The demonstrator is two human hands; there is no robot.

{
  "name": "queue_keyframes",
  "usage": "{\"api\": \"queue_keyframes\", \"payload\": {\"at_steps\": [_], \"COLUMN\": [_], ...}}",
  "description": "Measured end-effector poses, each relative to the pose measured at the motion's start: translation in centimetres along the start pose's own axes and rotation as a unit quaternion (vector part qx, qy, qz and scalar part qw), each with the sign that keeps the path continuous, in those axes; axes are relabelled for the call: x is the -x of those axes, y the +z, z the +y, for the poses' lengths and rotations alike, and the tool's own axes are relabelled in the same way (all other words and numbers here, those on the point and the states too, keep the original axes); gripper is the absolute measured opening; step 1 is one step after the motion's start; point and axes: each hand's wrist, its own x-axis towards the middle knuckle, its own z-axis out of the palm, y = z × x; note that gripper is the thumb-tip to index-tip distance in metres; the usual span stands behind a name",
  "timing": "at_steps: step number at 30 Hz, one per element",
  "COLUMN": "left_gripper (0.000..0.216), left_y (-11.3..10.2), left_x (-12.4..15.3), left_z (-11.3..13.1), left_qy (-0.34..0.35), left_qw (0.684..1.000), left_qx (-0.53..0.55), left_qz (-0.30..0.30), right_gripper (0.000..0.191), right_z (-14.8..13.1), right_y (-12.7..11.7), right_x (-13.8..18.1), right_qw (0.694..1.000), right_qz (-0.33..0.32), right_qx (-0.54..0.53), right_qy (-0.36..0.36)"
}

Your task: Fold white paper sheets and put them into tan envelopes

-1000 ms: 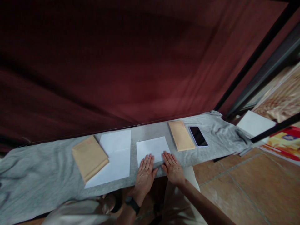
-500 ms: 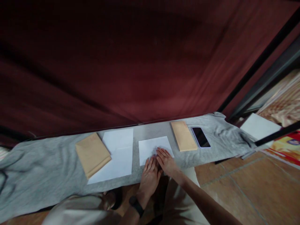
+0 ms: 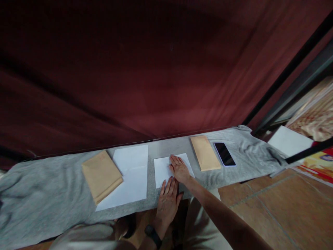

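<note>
A small folded white sheet [image 3: 161,169] lies on the grey cloth [image 3: 52,187] in front of me. My right hand [image 3: 179,169] lies flat on the middle of that sheet, fingers stretched out and pointing away from me. My left hand [image 3: 168,199] rests flat at the sheet's near edge, fingers together and extended, with a dark watch at the wrist. Neither hand holds anything.
Left of the sheet lies a larger white paper [image 3: 128,177] with a tan envelope [image 3: 101,175] partly on it. To the right are a narrow tan envelope [image 3: 205,152] and a black phone [image 3: 225,154]. A dark red curtain [image 3: 130,69] hangs behind. Tiled floor [image 3: 281,208] at right.
My right hand has slid forward and left from the sheet's near right corner onto its middle. My left hand has drawn back a little towards me.
</note>
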Motion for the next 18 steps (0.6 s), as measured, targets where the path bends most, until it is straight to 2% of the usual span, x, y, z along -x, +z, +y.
{"api": "queue_keyframes", "payload": {"at_steps": [5,14,18], "left_gripper": [0.051,0.049,0.05], "left_y": [-0.1,-0.4,-0.6], "left_x": [0.0,0.1,-0.6], "left_z": [0.1,0.0,-0.7], "left_qy": [-0.002,0.003,-0.006], "left_qw": [1.0,1.0,0.999], "left_qx": [-0.009,0.006,0.029], "left_qz": [-0.005,-0.006,-0.012], "right_gripper": [0.049,0.045,0.045], "right_z": [0.1,0.5,1.0], "right_y": [0.1,-3.6,-4.6], "right_x": [0.7,7.4,9.5], "right_qw": [1.0,0.997,0.995], "right_qz": [0.016,-0.011,-0.011], "right_qx": [-0.011,-0.028,-0.046], "right_qy": [-0.01,-0.077,-0.089]}}
